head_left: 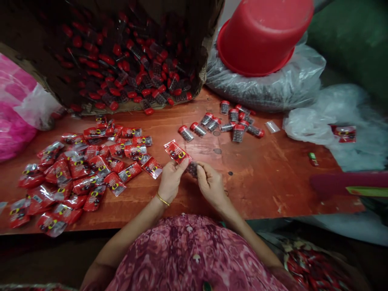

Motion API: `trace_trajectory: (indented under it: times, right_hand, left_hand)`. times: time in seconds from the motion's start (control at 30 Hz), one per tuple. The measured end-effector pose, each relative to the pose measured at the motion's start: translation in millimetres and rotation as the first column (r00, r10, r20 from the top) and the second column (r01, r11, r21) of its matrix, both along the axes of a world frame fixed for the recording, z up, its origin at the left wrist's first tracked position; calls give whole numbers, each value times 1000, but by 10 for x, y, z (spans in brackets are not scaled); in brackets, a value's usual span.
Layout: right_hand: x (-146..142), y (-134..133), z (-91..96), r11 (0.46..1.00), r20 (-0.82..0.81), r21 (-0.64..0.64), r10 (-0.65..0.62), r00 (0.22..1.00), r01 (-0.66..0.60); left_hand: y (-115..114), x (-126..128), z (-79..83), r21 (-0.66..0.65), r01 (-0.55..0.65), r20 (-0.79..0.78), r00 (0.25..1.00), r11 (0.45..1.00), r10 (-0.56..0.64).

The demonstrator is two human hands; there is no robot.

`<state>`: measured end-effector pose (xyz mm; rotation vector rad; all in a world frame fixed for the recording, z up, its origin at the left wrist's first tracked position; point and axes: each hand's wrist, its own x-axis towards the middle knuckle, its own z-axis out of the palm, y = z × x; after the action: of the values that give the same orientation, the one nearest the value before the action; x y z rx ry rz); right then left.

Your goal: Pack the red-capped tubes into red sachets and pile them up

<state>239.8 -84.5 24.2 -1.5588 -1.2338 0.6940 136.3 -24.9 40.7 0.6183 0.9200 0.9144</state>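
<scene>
Over the red-brown table, both my hands hold a red printed plastic packet (178,152) with a small jar (192,169) of dark pieces at its lower end. My left hand (171,178) has its thumb pressed on the packet's middle. Pinched at the jar's lower right side are the fingers of my right hand (211,184). To the left lies a heap of similar red packets (80,165), each with something inside. Beyond my hands, several small clear jars with red lids (238,131) and dark contents lie scattered.
A tipped cardboard box (202,60) full of red-lidded jars stands at the back left. A red bucket (263,36) sits upside down on a filled clear bag (266,95). Plastic bags (315,125) lie at the right, pink bags (15,121) at the left. The table's front edge (273,216) is near my body.
</scene>
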Motion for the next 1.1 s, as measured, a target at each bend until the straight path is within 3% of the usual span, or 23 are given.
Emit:
trace_trajectory:
  times: [0.1, 0.2, 0.3, 0.53, 0.73, 0.97, 1.1]
  right_hand:
    - [-79, 34, 4, 1000, -184, -19, -9, 983, 5]
    - [-160, 78, 1, 998, -394, -55, -54, 917, 35]
    - [-215, 128, -12, 994, -461, -24, -109, 881, 110]
    - [-218, 138, -90, 991, -298, 28, -119, 947, 133]
    - [-237, 217, -132, 969, -218, 99, -203, 955, 228]
    - [-269, 195, -125, 986, -74, 126, -104, 992, 113]
    - [-333, 191, -125, 980, -130, 148, -113, 985, 132]
  left_hand:
    - [28, -28, -3, 19, 3, -9, 1000, 1000, -3]
    - [19, -26, -22, 38, 64, -8, 998, 997, -64]
    - [15, -12, -19, 39, 133, 28, 991, 990, -134]
    - [130, -45, 53, -23, 67, 68, 996, 997, -66]
    - [4, 54, -24, -29, -27, 41, 999, 999, 28]
    - [133, -44, 37, -51, 23, 78, 997, 998, -19]
    - [96, -21, -6, -42, 53, 77, 996, 998, -49]
